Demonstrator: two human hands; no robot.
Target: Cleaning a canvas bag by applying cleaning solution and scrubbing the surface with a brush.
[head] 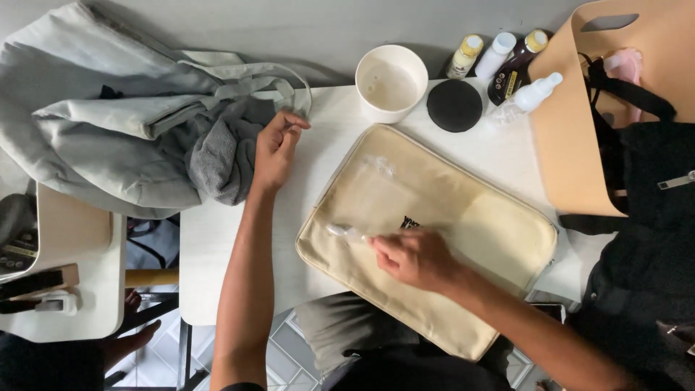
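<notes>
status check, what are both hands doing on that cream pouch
Right hand gripping small foamy brush on flat cream fabric zip pouch. Left hand empty, resting by grey cloth. Nothing in the way.

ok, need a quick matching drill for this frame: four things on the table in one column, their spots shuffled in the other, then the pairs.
Things
1. white bowl
2. black round pad
3. cream pouch
4. grey cloth

Places
A. under the right hand, which holds a small brush on it
B. just left of the left hand
C. at the far edge of the table, left of the bottles
D. between the bowl and the tan carrier

Pairs: 1-C, 2-D, 3-A, 4-B
</notes>
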